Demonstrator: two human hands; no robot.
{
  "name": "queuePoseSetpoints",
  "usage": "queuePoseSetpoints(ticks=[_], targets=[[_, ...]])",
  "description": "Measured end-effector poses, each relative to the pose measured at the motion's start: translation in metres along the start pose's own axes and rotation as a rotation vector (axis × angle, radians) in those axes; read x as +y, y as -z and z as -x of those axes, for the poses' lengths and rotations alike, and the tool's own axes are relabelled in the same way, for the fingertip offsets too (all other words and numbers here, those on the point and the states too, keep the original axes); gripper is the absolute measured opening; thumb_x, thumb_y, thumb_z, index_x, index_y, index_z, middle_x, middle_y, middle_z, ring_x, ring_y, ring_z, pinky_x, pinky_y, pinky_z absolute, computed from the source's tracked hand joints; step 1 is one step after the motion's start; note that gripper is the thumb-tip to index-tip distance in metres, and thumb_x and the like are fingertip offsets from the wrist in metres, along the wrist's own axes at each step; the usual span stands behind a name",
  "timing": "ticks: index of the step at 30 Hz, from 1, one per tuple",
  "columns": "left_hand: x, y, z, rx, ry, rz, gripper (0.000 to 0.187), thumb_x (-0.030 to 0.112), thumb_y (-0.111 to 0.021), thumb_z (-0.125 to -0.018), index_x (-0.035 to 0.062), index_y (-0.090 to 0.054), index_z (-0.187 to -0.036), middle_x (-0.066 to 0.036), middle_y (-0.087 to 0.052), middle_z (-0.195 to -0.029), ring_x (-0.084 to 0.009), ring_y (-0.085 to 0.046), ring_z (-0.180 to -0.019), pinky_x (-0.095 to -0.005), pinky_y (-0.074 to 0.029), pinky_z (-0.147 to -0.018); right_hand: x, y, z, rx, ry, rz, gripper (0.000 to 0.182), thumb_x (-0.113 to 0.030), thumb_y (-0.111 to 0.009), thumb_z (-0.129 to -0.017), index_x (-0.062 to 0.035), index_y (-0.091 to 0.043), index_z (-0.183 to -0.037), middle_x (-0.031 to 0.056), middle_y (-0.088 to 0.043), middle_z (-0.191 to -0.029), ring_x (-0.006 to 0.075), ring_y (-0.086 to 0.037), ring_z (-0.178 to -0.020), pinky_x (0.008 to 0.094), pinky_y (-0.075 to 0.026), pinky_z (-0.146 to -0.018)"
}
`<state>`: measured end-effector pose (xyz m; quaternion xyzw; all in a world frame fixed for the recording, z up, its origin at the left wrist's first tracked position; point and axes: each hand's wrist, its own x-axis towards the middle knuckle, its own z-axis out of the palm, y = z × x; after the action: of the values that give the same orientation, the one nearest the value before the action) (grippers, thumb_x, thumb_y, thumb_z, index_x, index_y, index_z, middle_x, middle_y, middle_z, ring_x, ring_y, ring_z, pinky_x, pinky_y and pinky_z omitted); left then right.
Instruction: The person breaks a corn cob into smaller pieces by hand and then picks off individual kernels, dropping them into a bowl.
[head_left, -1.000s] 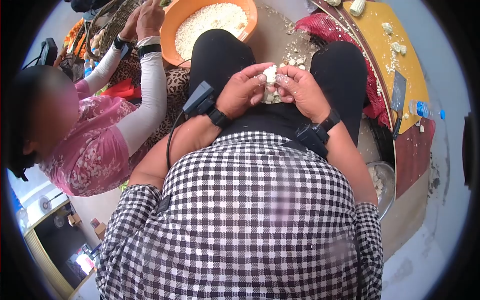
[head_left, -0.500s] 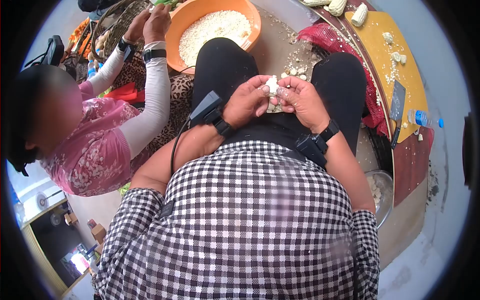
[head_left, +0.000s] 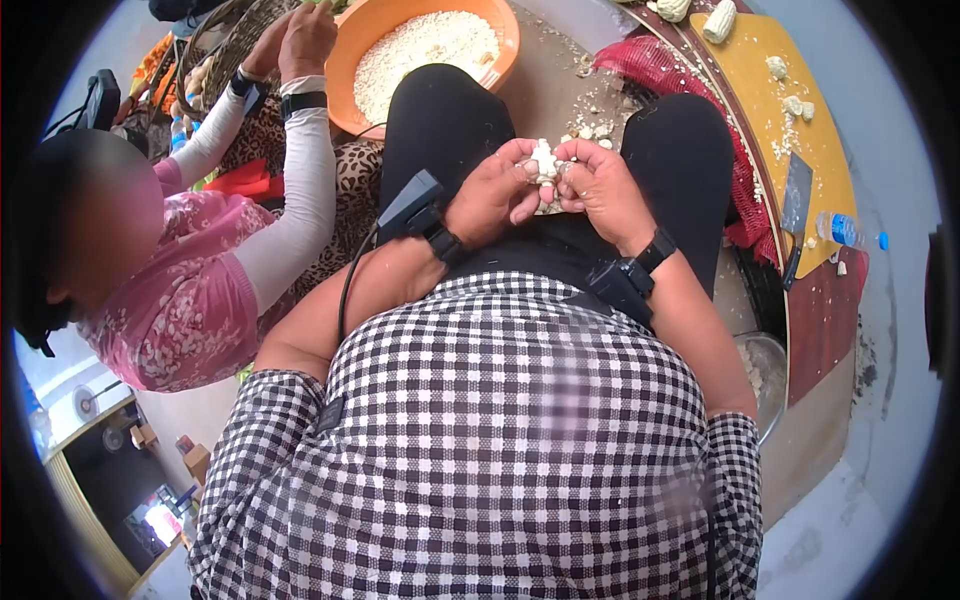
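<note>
Between my thighs, my left hand (head_left: 494, 194) and my right hand (head_left: 603, 190) meet around a small whitish piece of corn (head_left: 545, 162). Both hands pinch it from opposite sides with thumb and fingers. Pale kernels stick to the fingertips. Beyond my left knee stands an orange basin (head_left: 507, 50) holding many loose white kernels (head_left: 425, 50). Pale bits and pieces (head_left: 597, 131) are scattered on the floor past my hands, between my knees.
At the left sits a co-worker (head_left: 180, 290) with raised hands near a wicker basket (head_left: 222, 50). On the right, a yellow board (head_left: 828, 150) holds corn cobs (head_left: 719, 21), a cleaver (head_left: 796, 200) and a bottle (head_left: 838, 229). A red mesh bag (head_left: 650, 62) and metal bowl (head_left: 775, 350) lie nearby.
My hands still hold the corn piece, which now shows more upright between my fingers. The co-worker's hands have shifted slightly up and left in view.
</note>
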<state>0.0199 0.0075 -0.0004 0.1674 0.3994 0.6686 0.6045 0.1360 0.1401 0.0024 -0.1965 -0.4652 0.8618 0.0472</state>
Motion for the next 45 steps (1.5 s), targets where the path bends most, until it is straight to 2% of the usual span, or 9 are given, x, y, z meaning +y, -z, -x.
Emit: queuePoseSetpoints(ticks=[8, 11, 17, 21, 26, 32, 38, 45], targets=[[0.003, -0.002, 0.000, -0.005, 0.040, 0.072, 0.024, 0.018, -0.046, -0.093, 0.0038, -0.044, -0.112, -0.005, -0.056, -0.081, -0.0038, -0.042, -0.048, -0.0153, -0.032, -0.044, 0.003, -0.004, 0.002, 0.007, 0.029, -0.207, 0.009, 0.003, -0.045, -0.086, 0.0001, -0.051, -0.092, 0.0082, -0.057, -0.076, 0.0065, -0.048, -0.057, 0.0163, -0.035, -0.046], [-0.003, 0.007, 0.000, 0.085, 0.051, 0.137, 0.021, 0.019, -0.045, -0.094, 0.0043, -0.046, -0.110, -0.004, -0.056, -0.081, -0.0032, -0.041, -0.048, -0.0153, -0.032, -0.044, 0.009, 0.003, -0.002, -0.039, 0.124, -0.395, 0.011, 0.005, -0.044, -0.085, -0.0009, -0.051, -0.091, 0.0056, -0.053, -0.079, 0.0064, -0.048, -0.060, 0.0159, -0.034, -0.046], [0.002, 0.003, 0.000, 0.045, 0.053, 0.067, 0.020, 0.019, -0.045, -0.093, 0.0057, -0.047, -0.108, -0.003, -0.056, -0.081, -0.0035, -0.042, -0.049, -0.0151, -0.032, -0.044, 0.000, -0.004, 0.002, -0.028, 0.077, -0.283, 0.014, 0.006, -0.041, -0.083, -0.0023, -0.050, -0.090, 0.0046, -0.051, -0.081, 0.0065, -0.050, -0.063, 0.0151, -0.034, -0.047], [0.004, 0.000, 0.002, 0.059, 0.000, 0.017, 0.020, 0.018, -0.047, -0.093, 0.0048, -0.047, -0.108, -0.005, -0.056, -0.082, -0.0040, -0.043, -0.050, -0.0151, -0.032, -0.044, -0.002, -0.002, 0.003, -0.043, 0.044, -0.288, 0.005, -0.002, -0.048, -0.088, -0.0011, -0.051, -0.092, 0.0047, -0.052, -0.079, 0.0075, -0.052, -0.064, 0.0159, -0.036, -0.047], [-0.003, 0.007, -0.001, 0.017, -0.058, -0.106, 0.022, 0.016, -0.049, -0.092, 0.0019, -0.045, -0.109, -0.008, -0.057, -0.083, -0.0043, -0.044, -0.052, -0.0151, -0.033, -0.044, 0.008, 0.003, -0.001, -0.029, 0.020, -0.145, 0.019, -0.016, -0.054, -0.092, 0.0022, -0.052, -0.095, 0.0092, -0.057, -0.076, 0.0086, -0.051, -0.057, 0.0173, -0.038, -0.048], [0.000, 0.006, 0.001, -0.005, -0.069, -0.088, 0.022, 0.016, -0.048, -0.093, 0.0010, -0.045, -0.109, -0.009, -0.057, -0.084, -0.0049, -0.044, -0.052, -0.0150, -0.033, -0.044, 0.005, 0.004, -0.001, -0.061, -0.021, -0.216, 0.019, -0.013, -0.053, -0.092, 0.0049, -0.053, -0.096, 0.0137, -0.059, -0.073, 0.0093, -0.048, -0.053, 0.0181, -0.039, -0.048], [0.002, 0.007, 0.001, 0.005, -0.072, -0.023, 0.020, 0.013, -0.046, -0.093, 0.0012, -0.045, -0.109, -0.010, -0.058, -0.083, -0.0058, -0.044, -0.051, -0.0152, -0.032, -0.044, 0.001, -0.002, -0.001, -0.027, -0.016, -0.192, 0.012, -0.007, -0.048, -0.092, 0.0033, -0.051, -0.097, 0.0145, -0.058, -0.074, 0.0105, -0.049, -0.055, 0.0193, -0.040, -0.048], [0.005, 0.002, 0.004, 0.008, -0.068, -0.037, 0.020, 0.012, -0.047, -0.093, 0.0021, -0.045, -0.109, -0.010, -0.058, -0.082, -0.0057, -0.042, -0.047, -0.0151, -0.032, -0.042, 0.001, -0.001, -0.002, -0.106, -0.037, -0.237, 0.007, -0.001, -0.046, -0.090, 0.0014, -0.051, -0.094, 0.0133, -0.057, -0.076, 0.0093, -0.048, -0.056, 0.0173, -0.037, -0.045]])
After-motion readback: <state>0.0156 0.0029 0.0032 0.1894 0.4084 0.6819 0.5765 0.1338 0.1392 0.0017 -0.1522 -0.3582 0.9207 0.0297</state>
